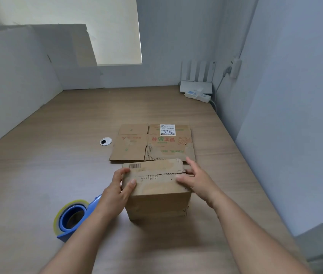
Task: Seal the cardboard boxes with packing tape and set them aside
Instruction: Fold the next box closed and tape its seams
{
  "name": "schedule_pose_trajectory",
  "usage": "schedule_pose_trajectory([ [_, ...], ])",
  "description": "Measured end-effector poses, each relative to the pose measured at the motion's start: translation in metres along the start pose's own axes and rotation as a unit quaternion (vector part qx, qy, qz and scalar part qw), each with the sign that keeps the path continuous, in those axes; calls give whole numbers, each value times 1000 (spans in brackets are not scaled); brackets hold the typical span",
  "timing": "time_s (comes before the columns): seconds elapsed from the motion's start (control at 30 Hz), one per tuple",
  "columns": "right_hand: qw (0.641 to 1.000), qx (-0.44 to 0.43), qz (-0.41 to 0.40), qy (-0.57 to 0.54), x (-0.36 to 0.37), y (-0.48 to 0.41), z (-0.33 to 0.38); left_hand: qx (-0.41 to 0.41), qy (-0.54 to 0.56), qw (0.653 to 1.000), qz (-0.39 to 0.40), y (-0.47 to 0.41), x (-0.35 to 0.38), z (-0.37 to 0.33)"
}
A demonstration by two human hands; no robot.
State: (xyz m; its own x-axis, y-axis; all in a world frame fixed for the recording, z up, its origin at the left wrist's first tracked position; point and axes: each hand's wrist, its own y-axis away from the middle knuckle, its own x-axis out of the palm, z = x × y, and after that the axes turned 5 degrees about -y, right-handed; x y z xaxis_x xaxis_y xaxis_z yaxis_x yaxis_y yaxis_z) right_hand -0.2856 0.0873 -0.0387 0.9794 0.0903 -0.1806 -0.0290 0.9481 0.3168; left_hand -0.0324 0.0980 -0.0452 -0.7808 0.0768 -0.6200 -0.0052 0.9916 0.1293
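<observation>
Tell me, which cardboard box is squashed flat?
The flattened box with the white label, lying on the table behind. The upright box sits between the left hand and right hand.

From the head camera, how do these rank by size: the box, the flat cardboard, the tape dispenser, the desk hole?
1. box and flat cardboard: look alike; the box is nearer, so unranked.
2. tape dispenser.
3. desk hole, smallest.
</observation>
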Motion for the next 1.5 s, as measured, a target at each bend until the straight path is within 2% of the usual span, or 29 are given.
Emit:
schedule_pose_trajectory([
  [0.1, 987, 154, 25, -39, 4, 2, -11, 1, 7, 1000, 0, 3, 0, 0],
  [0.17, 973, 205, 73, -83, 6, 5, -16, 2, 7, 1000, -2, 4, -1, 1],
  [0.23, 966, 201, 101, -125, 10, 7, -18, 0, 8, 1000, -2, 5, -1, 2],
  [0.33, 971, 172, 89, -140, 10, 5, -22, -5, -15, 1000, 3, 5, -1, 1],
  [0.53, 992, 102, 42, -60, 2, -12, -21, -22, -64, 998, 11, 3, 5, -8],
  [0.63, 989, 67, 32, -131, -3, -28, -25, -13, -52, 998, 14, 6, 7, -5],
  [0.77, 981, 68, 56, -174, 4, -40, -18, 0, -50, 999, 4, 10, 10, -7],
  [0.93, 991, 68, 81, -79, 15, -48, -3, -4, -53, 998, -21, 12, 4, -3],
  [1.03, 990, 89, 85, -73, 12, -51, -7, 7, -51, 998, -21, 13, 8, -6],
  [1.2, 992, 99, 47, -60, 2, -42, -21, 0, -42, 999, -31, 8, 12, -9],
  [1.37, 989, 111, 6, -98, 9, -38, -25, 7, -39, 999, -23, 9, 14, -17],
  [1.5, 991, 121, 4, -65, 2, -43, -15, -2, -47, 999, -26, 11, 12, -20],
])
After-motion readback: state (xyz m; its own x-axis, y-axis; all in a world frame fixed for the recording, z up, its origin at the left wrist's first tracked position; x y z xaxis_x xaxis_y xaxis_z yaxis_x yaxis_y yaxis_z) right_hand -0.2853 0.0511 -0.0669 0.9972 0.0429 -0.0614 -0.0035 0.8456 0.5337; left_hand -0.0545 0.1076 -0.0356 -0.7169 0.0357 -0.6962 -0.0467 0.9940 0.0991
